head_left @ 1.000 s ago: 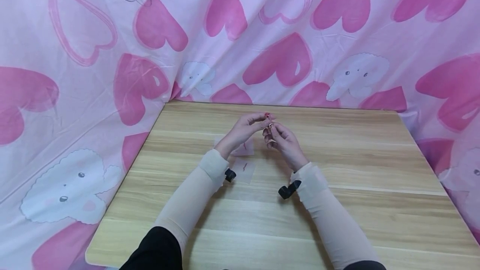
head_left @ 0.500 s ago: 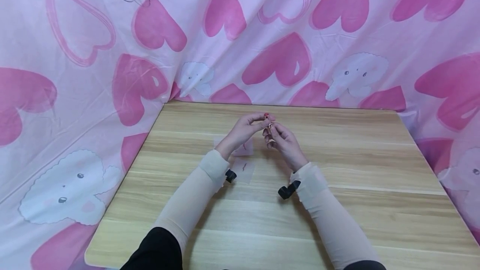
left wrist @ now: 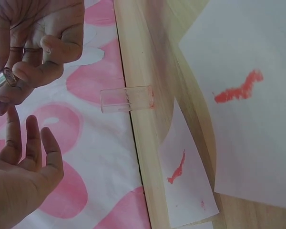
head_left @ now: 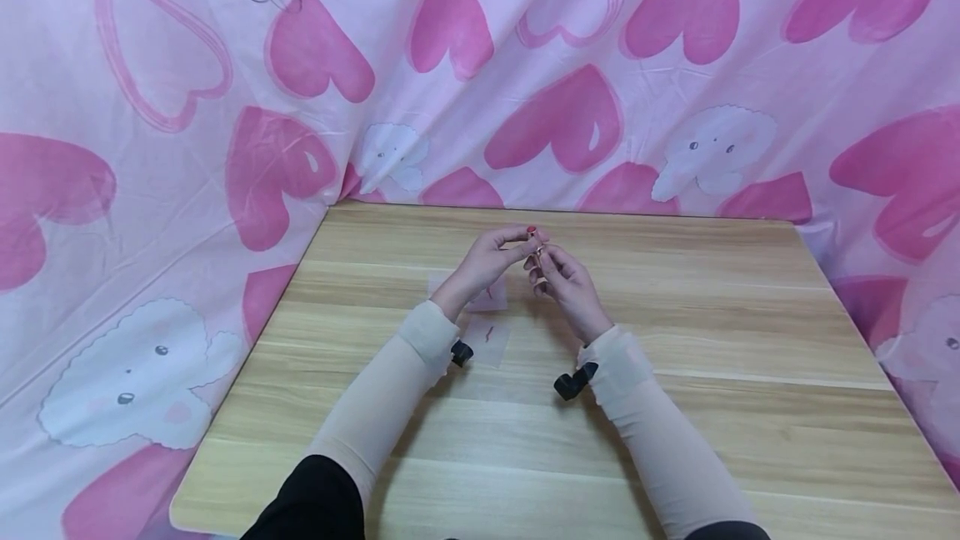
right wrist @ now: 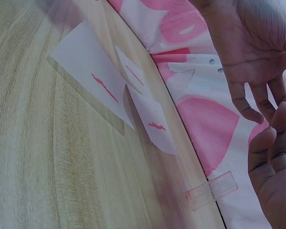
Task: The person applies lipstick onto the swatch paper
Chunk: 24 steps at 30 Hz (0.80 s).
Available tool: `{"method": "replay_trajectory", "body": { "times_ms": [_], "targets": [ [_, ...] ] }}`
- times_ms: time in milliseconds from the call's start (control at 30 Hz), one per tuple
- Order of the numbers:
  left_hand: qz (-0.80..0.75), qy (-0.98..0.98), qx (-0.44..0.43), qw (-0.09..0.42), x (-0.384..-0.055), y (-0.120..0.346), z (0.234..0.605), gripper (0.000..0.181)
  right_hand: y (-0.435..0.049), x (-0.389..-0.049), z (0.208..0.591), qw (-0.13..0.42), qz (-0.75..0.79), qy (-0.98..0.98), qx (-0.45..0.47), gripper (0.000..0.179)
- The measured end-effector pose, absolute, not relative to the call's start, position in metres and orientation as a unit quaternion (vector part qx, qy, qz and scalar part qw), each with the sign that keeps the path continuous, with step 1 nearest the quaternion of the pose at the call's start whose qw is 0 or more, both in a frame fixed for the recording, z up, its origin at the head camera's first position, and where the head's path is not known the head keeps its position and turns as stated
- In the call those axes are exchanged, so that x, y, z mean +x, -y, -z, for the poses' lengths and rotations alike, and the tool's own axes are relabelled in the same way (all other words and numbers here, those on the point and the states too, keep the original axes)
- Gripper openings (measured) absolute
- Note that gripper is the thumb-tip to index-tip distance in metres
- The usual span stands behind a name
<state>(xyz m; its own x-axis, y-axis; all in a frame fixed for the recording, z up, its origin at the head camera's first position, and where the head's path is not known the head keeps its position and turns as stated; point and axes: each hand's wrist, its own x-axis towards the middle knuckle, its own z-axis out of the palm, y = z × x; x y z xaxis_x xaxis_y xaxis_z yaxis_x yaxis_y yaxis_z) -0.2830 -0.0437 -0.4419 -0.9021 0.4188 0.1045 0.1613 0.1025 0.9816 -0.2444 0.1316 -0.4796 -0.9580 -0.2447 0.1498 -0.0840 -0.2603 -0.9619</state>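
Note:
Over the far half of the table, both hands meet at a small lipstick [head_left: 532,231] with a red tip and a shiny tube [left wrist: 4,81]. My right hand [head_left: 572,286] pinches the lower part of the tube, its other fingers curled beneath. From the left, my left hand [head_left: 487,257] pinches the upper part between thumb and forefinger, while its remaining fingers extend [left wrist: 35,152]. In the right wrist view the fingers hide the lipstick. A clear, pink-tinted lipstick cap [left wrist: 127,98] stands near the far table edge, hidden behind the hands in the head view.
Below the left hand lie pale paper slips, one [head_left: 487,342] nearer and one [head_left: 491,297] farther back, each with a red smear. The right wrist view includes a third slip [right wrist: 131,69]. The wooden table [head_left: 712,340] ends at a pink heart-patterned curtain [head_left: 555,115].
The lipstick has tilted slightly left and its red tip shows more plainly between the fingers. Both hands stay in nearly the same place.

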Motion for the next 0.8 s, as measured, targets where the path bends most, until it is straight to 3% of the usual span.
{"method": "replay_trajectory", "body": {
  "times_ms": [300, 600, 800],
  "targets": [
    [-0.644, -0.739, 0.175, 0.086, -0.2814, 0.0433, 0.4422, 0.034, -0.1293, -0.2431, 0.4811, 0.024, 0.773, -0.621, -0.126, 0.022],
    [-0.645, -0.715, 0.251, 0.095, -0.278, 0.0457, 0.4417, 0.036, -0.1315, -0.2385, 0.4796, 0.077, 0.788, -0.588, -0.165, 0.025],
    [-0.654, -0.711, 0.241, 0.096, -0.2774, 0.0459, 0.4411, 0.029, -0.131, -0.2394, 0.4791, 0.076, 0.789, -0.585, -0.17, 0.025]
  ]
}}
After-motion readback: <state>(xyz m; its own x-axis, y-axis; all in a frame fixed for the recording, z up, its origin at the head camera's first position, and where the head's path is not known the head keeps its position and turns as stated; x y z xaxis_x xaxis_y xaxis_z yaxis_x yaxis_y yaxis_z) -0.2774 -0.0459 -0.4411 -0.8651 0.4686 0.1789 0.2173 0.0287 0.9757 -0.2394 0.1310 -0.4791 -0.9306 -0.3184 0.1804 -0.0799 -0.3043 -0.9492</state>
